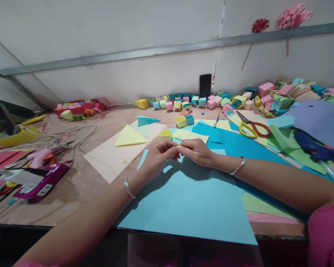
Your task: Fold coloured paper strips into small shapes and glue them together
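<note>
Over on the left, the power strip (48, 181) sits off to the side, I'd guess to keep its cords off the paper. The left hand (161, 155) pinches a tiny yellow piece (178, 146) between thumb and fingertips; the right hand (197, 150), fingers curled together, pinches it too, probably to steady something so small. It's above the blue sheet (195, 207). Scissors (253, 128) lie open to the right, seemingly within reach.

The brown table (97, 202) carries loose paper and rows of little boxes (169, 106). Behind, a phone (205, 86) leans on the pale wall (167, 70), below a metal rail (156, 50).
</note>
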### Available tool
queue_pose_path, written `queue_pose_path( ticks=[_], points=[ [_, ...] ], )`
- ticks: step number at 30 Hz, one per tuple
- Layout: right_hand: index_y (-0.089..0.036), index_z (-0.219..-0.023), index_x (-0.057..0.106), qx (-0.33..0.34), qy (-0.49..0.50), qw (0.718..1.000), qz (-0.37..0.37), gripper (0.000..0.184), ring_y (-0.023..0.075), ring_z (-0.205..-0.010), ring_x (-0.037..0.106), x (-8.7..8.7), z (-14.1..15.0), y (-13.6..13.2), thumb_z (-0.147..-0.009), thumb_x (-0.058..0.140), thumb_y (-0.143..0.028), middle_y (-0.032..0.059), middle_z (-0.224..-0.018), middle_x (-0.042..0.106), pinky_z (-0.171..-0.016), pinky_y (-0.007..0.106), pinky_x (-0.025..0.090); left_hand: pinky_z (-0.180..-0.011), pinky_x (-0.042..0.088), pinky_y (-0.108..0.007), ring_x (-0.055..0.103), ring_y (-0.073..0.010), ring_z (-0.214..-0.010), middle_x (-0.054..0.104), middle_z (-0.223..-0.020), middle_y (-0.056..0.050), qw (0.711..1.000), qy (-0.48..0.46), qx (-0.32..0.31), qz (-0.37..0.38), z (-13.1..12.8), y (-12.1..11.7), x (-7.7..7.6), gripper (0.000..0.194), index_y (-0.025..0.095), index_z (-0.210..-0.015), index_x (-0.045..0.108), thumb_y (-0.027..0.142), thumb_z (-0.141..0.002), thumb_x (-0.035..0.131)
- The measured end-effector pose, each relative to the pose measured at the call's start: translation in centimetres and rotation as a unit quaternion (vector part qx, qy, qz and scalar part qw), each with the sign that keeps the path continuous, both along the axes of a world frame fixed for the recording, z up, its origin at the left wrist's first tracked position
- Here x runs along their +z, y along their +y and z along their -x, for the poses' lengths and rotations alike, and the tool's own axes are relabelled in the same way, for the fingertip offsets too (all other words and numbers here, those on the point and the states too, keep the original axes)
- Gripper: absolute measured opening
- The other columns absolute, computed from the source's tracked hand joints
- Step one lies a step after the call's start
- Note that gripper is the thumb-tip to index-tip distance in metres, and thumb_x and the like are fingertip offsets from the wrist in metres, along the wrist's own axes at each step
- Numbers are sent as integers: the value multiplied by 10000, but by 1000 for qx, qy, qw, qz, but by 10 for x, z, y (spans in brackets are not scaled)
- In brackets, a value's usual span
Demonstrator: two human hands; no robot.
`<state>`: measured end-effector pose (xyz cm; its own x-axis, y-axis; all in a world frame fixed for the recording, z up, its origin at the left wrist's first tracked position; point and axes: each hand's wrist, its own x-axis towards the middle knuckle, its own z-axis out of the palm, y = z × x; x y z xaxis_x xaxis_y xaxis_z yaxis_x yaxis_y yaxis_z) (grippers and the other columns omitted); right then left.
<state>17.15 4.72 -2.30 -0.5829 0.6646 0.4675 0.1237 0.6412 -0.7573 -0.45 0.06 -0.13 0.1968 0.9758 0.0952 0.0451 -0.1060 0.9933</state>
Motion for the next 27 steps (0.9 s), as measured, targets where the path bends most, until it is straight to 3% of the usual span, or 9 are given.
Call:
queue_pose_path(
  ticks=[6,10,15,21,27],
  points=[
    [-174,-631,479,10,-17,1000,13,338,89,-572,420,5,-1,-1,-935,438,-316,-34,-593,462,-558,221,317,-625,482,-232,574,-113,-656,623,-698,-3,999,17,27,13,-3,-2,3,171,162,-826,672,325,-804,715],
    [-174,-657,487,-20,-22,999,-21,323,92,-588,422,4,0,-1,-940,411,-309,-29,-610,469,-575,228,314,-581,450,-223,543,-102,-621,591,-713,-4,998,58,21,19,-5,-6,11,224,155,-786,635,369,-850,650],
    [-183,-639,462,-2,-30,999,-17,323,94,-576,399,6,-3,-8,-926,422,-327,-38,-580,436,-564,236,303,-492,332,-219,411,-92,-533,473,-587,27,981,180,-24,-64,-6,-9,22,342,169,-620,530,385,-879,587],
    [-174,-648,501,64,32,988,138,315,87,-569,376,15,-5,-20,-915,475,-340,-40,-608,436,-549,239,302,-514,291,-244,341,-104,-552,402,-592,35,975,184,-56,-110,-6,-15,32,383,170,-605,529,429,-883,573],
    [-190,-619,414,128,150,915,353,280,63,-483,266,17,3,-29,-852,547,-270,-76,-542,344,-473,236,210,-534,263,-263,318,-113,-589,403,-636,29,991,92,-56,-83,-5,-18,19,383,174,-666,540,486,-886,575]
  ],
)
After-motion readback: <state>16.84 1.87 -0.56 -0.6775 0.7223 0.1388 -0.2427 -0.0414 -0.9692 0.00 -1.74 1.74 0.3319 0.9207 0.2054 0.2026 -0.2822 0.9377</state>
